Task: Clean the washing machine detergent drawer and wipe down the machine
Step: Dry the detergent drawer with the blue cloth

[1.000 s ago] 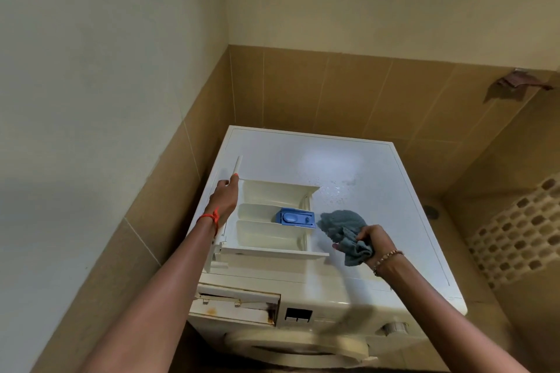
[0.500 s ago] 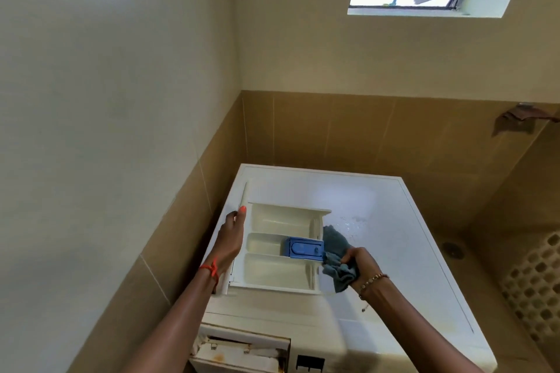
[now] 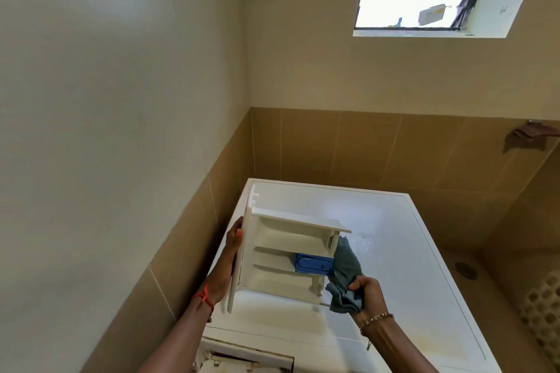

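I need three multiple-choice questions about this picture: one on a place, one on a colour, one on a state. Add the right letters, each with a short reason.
1. Where is the grey-blue cloth?
A. On the window sill
B. Against the rear end of the detergent drawer
C. On the floor

2. What colour is the insert in the drawer?
A. Red
B. Green
C. Blue

3. In what state is the drawer?
A. Out of the washing machine, gripped by the left hand
B. Pushed into its slot
C. Lying on the floor

Answers: 1 B, the right hand grips the cloth there; 2 C, it is blue against the white plastic; 3 A, the hand holds its front panel over the machine's top.
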